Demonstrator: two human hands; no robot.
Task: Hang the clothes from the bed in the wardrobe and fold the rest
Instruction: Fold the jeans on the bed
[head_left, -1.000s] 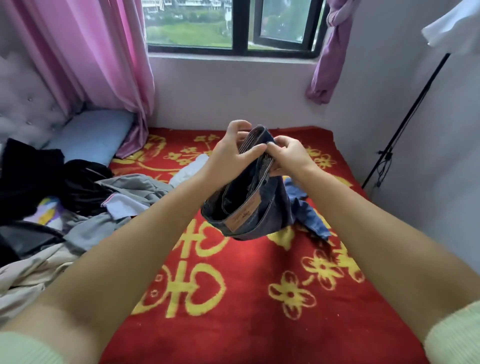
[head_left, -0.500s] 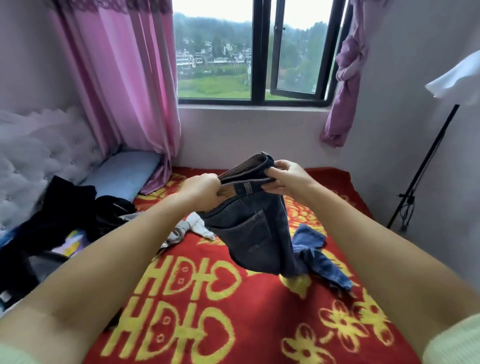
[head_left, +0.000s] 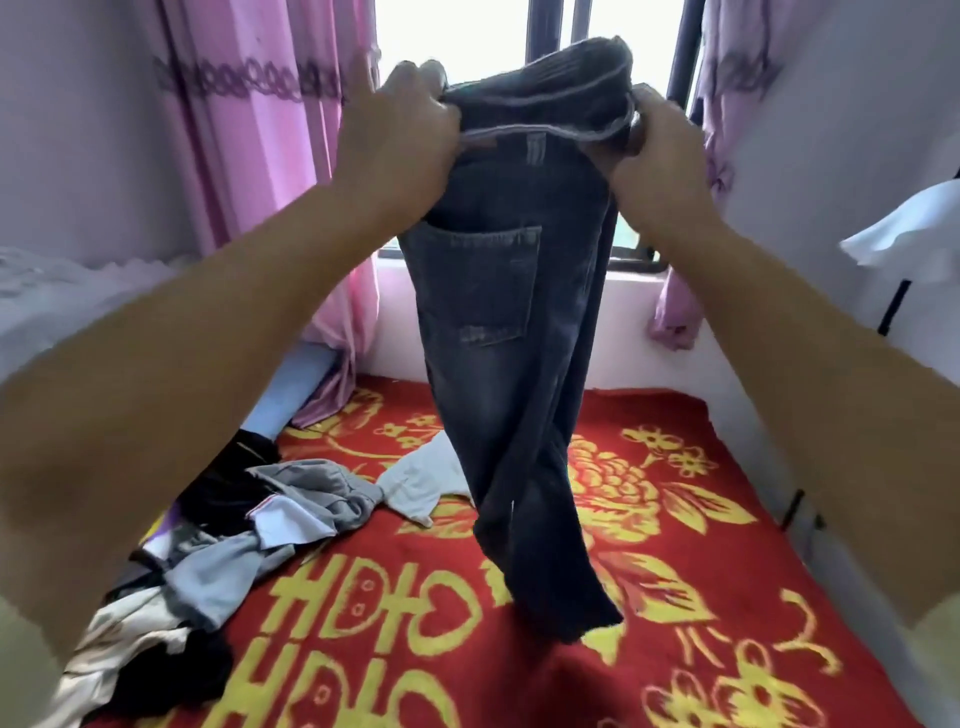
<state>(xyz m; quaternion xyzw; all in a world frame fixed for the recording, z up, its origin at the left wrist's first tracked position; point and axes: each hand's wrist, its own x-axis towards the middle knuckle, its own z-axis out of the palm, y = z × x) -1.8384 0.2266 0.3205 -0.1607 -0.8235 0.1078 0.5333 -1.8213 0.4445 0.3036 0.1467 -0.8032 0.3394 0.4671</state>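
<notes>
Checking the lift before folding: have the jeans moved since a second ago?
Yes. The jeans have risen: both hands now hold the waistband up against the window, legs hanging toward the bed.

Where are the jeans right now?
In the head view the jeans hang centre frame in front of the window, gripped at the waistband by the left hand and right hand, hems reaching the red blanket.

Faded matt denim jeans (head_left: 511, 332) (ribbed knit waistband) hang over a fuzzy woven red blanket (head_left: 675, 597)
</notes>
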